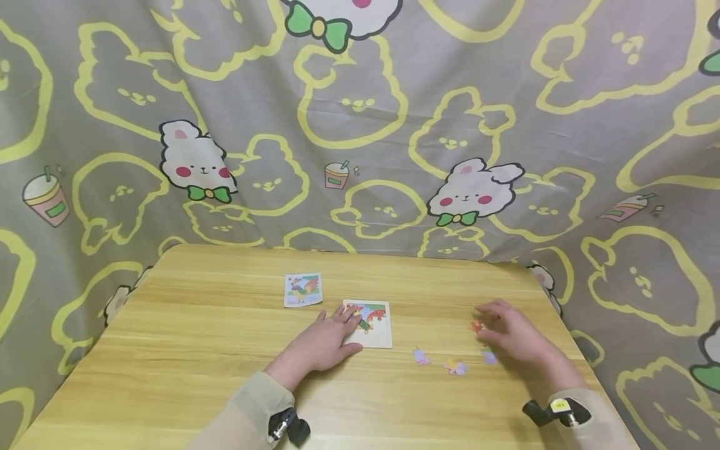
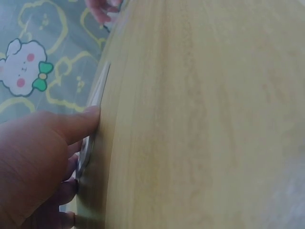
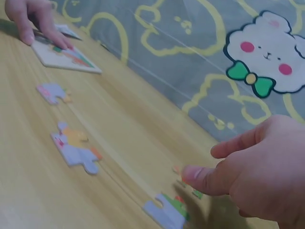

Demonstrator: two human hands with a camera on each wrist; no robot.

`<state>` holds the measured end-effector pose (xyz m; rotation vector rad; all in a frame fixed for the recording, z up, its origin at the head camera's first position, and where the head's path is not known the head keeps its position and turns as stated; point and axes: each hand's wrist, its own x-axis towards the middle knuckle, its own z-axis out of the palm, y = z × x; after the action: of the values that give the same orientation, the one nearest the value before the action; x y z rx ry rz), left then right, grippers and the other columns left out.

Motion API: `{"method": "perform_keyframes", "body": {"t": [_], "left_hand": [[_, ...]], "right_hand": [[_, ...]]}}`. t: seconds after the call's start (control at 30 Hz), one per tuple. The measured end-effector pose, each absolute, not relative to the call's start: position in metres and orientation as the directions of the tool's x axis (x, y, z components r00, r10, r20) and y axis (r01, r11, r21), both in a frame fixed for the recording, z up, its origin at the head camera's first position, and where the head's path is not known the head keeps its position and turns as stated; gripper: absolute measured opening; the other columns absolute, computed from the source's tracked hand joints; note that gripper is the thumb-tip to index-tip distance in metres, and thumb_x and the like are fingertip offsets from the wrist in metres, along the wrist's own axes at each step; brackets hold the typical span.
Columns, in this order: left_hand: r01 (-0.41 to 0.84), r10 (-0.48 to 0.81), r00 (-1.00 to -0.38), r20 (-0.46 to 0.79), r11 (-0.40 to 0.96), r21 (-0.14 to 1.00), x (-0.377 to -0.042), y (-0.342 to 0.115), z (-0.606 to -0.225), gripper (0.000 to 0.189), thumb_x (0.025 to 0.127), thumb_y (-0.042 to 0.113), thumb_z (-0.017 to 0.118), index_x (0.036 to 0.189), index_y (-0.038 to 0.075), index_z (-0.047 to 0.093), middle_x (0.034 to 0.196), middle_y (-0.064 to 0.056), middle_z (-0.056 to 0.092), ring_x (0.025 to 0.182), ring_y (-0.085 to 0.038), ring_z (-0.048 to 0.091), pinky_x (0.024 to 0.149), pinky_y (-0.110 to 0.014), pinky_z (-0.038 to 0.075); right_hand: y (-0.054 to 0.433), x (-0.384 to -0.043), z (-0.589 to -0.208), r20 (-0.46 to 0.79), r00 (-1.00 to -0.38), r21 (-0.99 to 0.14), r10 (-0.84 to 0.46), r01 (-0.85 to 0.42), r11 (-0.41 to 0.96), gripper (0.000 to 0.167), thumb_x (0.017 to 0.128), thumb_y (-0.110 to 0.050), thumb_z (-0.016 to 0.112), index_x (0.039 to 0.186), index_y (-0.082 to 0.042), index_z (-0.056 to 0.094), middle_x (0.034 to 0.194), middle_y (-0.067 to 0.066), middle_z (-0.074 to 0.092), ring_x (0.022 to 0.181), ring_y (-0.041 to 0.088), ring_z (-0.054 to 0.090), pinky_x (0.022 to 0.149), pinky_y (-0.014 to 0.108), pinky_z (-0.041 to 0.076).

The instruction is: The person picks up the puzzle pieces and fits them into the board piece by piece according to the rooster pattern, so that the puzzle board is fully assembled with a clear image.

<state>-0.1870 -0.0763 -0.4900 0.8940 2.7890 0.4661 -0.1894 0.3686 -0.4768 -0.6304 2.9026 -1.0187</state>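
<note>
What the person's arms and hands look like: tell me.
The left sleeve and right sleeve are plain beige. The left wrist device and right wrist device are black and silver; the latter has a yellow label. The left hand and right hand are bare.

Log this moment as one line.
left hand: fingers on puzzle board; right hand: near orange piece; loose pieces: on table; picture card: left of board

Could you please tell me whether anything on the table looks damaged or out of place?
Nothing stands out: the puzzle board is partly filled, and loose pieces lie to its right in the head view, ordinary for an unfinished puzzle.
</note>
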Motion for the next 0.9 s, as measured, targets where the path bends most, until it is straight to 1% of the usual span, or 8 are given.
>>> {"method": "perform_keyframes", "body": {"t": [0.17,0.27,0.4,0.47,0.53,0.7,0.8,0.9], "left_hand": [[0.533,0.588,-0.806,-0.07,0.771,0.349,-0.186,-0.077,-0.491,0.067,0.108,0.047,0.057,0.16,0.006,0.046,0.171,-0.012,0.03,0.157,-0.038,0.025,0.121,-0.068,0.025],[0.529,0.584,-0.808,-0.074,0.776,0.345,-0.186,-0.078,-0.491,0.068,0.108,0.049,0.057,0.161,0.007,0.046,0.171,-0.012,0.03,0.157,-0.038,0.025,0.121,-0.067,0.024],[0.529,0.583,-0.809,-0.075,0.779,0.337,-0.186,-0.077,-0.492,0.069,0.108,0.05,0.057,0.161,0.008,0.046,0.171,-0.011,0.03,0.157,-0.038,0.025,0.121,-0.067,0.025],[0.531,0.583,-0.809,-0.076,0.779,0.334,-0.186,-0.077,-0.492,0.069,0.108,0.05,0.057,0.161,0.008,0.046,0.171,-0.01,0.03,0.157,-0.037,0.025,0.121,-0.067,0.025],[0.531,0.584,-0.808,-0.076,0.778,0.334,-0.186,-0.077,-0.492,0.068,0.108,0.05,0.057,0.161,0.008,0.046,0.172,-0.01,0.029,0.157,-0.037,0.025,0.121,-0.067,0.025],[0.531,0.585,-0.808,-0.071,0.775,0.343,-0.184,-0.077,-0.49,0.067,0.108,0.048,0.059,0.16,0.007,0.047,0.171,-0.011,0.031,0.157,-0.038,0.026,0.121,-0.067,0.026],[0.532,0.585,-0.808,-0.068,0.775,0.342,-0.184,-0.077,-0.49,0.067,0.108,0.047,0.059,0.16,0.008,0.047,0.171,-0.011,0.031,0.157,-0.038,0.026,0.121,-0.067,0.025],[0.534,0.586,-0.808,-0.062,0.774,0.34,-0.185,-0.077,-0.49,0.067,0.108,0.047,0.059,0.16,0.007,0.048,0.17,-0.012,0.032,0.156,-0.038,0.027,0.121,-0.067,0.026]], "right_hand": [[0.374,-0.192,-0.483,0.113,-0.918,-0.577,-0.381,-0.373,0.727,0.041,0.09,-0.004,0.083,0.128,0.002,0.069,0.124,0.013,0.065,0.123,0.042,0.06,0.11,0.063,0.039],[0.374,-0.193,-0.486,0.123,-0.911,-0.569,-0.393,-0.389,0.725,0.038,0.089,0.001,0.081,0.125,-0.001,0.071,0.123,0.009,0.067,0.122,0.038,0.061,0.114,0.044,0.041],[0.373,-0.195,-0.488,0.114,-0.909,-0.572,-0.402,-0.39,0.722,0.035,0.09,0.006,0.078,0.123,-0.001,0.072,0.118,0.005,0.067,0.119,0.035,0.063,0.111,0.039,0.045],[0.373,-0.195,-0.489,0.094,-0.912,-0.567,-0.4,-0.379,0.731,0.033,0.091,0.005,0.077,0.123,-0.001,0.071,0.117,0.004,0.067,0.119,0.035,0.064,0.108,0.052,0.047],[0.373,-0.195,-0.49,0.076,-0.918,-0.561,-0.39,-0.362,0.744,0.031,0.092,0.004,0.077,0.122,-0.002,0.071,0.115,0.003,0.065,0.116,0.035,0.064,0.105,0.059,0.048],[0.371,-0.193,-0.492,0.079,-0.926,-0.57,-0.369,-0.345,0.745,0.026,0.092,0.007,0.075,0.114,-0.006,0.072,0.111,0.003,0.061,0.114,0.033,0.062,0.104,0.062,0.047],[0.37,-0.191,-0.495,0.118,-0.918,-0.552,-0.38,-0.378,0.743,0.027,0.091,0.01,0.074,0.112,-0.007,0.072,0.111,0.003,0.061,0.114,0.034,0.062,0.104,0.063,0.047],[0.369,-0.188,-0.498,0.171,-0.906,-0.503,-0.386,-0.417,0.757,0.029,0.09,0.011,0.074,0.113,-0.008,0.072,0.111,0.001,0.062,0.11,0.031,0.064,0.1,0.061,0.051]]}}
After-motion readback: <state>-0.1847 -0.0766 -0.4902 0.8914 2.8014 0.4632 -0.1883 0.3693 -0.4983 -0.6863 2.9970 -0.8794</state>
